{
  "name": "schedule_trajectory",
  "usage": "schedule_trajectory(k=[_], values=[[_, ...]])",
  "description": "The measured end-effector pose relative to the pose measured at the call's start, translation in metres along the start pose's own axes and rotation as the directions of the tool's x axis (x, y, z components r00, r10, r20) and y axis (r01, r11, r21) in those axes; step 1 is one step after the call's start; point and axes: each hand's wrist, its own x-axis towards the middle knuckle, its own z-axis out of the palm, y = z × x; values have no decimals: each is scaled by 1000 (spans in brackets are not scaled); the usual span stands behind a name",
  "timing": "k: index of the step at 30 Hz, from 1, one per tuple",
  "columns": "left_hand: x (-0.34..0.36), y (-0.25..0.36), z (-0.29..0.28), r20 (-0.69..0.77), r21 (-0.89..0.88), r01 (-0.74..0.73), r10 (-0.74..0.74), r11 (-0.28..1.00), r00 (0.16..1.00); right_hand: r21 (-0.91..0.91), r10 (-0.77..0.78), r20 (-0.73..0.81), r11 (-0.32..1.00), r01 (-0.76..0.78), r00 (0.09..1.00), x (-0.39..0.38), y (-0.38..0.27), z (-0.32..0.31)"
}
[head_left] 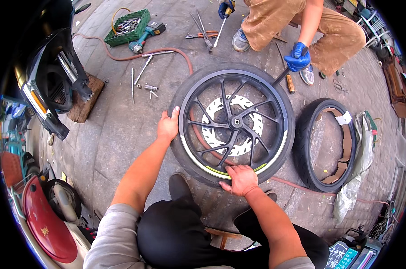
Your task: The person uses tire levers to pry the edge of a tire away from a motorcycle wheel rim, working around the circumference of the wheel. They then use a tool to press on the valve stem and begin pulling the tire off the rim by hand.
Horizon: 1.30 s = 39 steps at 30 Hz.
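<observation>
A black motorcycle wheel with a tyre, a slotted silver brake disc and pale green rim stripes sits in front of me. My left hand grips the tyre's left side. My right hand grips the lower edge, fingers over the rim. At the upper right, a co-worker's blue-gloved hand holds a dark lever against the tyre; their other gloved hand holds a yellow-handled screwdriver. Beside the wheel stands or lies a second tyre with cardboard inside.
Behind are a green tool crate, a cordless tool, pliers and loose sockets. A red hose crosses the pavement. A black bike part rests on wood at left, above a red scooter. A crumpled sheet lies right.
</observation>
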Motion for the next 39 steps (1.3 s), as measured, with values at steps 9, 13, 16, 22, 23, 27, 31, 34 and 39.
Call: schedule_trajectory(k=[9,13,16,22,23,27,31,34,39], values=[[1,-2,-1,-29,8,3,-2,1000,1000,-4,-9,5,1000,9,1000,1,-2,-1],[4,-2,3,-41,25,-24,25,999,999,-2,13,15,1000,-13,1000,1,-1,-2],[3,-3,-1,-2,-23,-19,19,1000,1000,-14,15,27,1000,-15,1000,1,0,-2],[4,-3,1,-47,-7,-31,31,999,998,-13,13,27,1000,-13,1000,-1,-1,-3],[6,-7,0,-41,-16,-32,32,999,999,-11,3,17,1000,-3,1000,0,-2,-2],[4,-4,2,-29,-20,-45,44,999,999,-6,3,-8,1000,-3,1000,-1,1,0],[3,0,-3,-10,10,-14,15,1000,1000,14,-5,-51,1000,6,999,-1,1,0],[-4,9,0,-13,27,7,-7,1000,1000,17,-4,-60,1000,5,998,-2,2,1],[2,1,-5,-20,33,-5,5,999,1000,16,8,35,1000,-9,999,3,-2,-3]])
